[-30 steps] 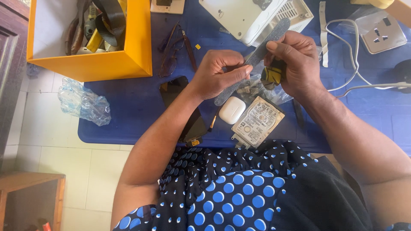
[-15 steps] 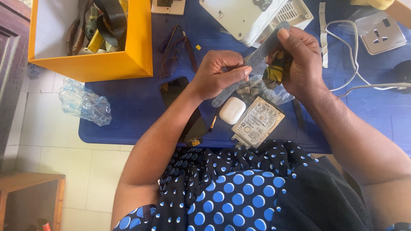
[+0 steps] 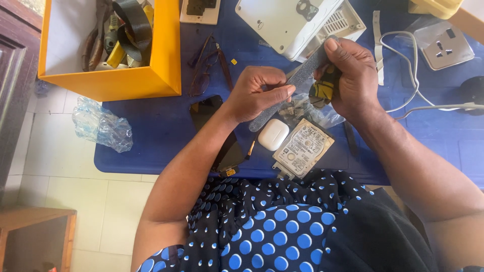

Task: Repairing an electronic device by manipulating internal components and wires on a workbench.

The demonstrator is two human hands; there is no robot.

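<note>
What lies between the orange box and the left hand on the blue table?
In the head view, a pair of dark glasses lies on the blue table between the orange box and the left hand.

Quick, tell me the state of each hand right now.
Left hand: closed, pinching the lower part of a long grey strip.
Right hand: closed, holding the strip's upper end and a small yellow-black part.
</note>
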